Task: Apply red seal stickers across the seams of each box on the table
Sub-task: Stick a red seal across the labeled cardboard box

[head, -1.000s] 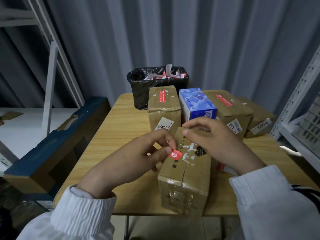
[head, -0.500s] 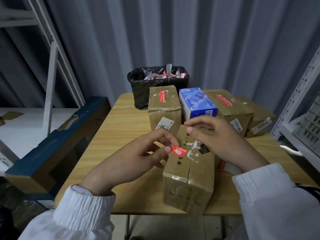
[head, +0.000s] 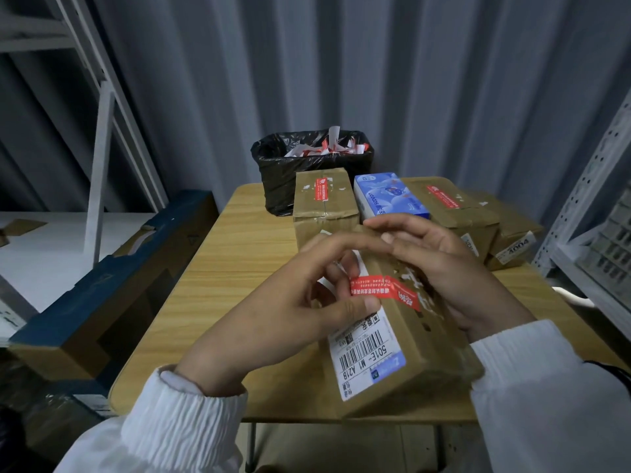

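A brown cardboard box lies tilted in front of me, its white barcode label facing up. A red seal sticker stretches across the box's upper edge. My left hand pinches the sticker's left end between thumb and fingers. My right hand cups the box's far right side, fingers curled round it. Behind stand a brown box and another brown box, each with a red sticker on top, and a blue box between them.
A black-lined bin with paper scraps stands at the wooden table's far edge. A brown box marked 4004 sits far right. A flat blue carton leans at the left. White metal shelving rises on the right.
The near box has been lifted and rolled so its barcode label faces up. The sticker, earlier a small red bit in my left fingers, now lies stretched over the box's edge.
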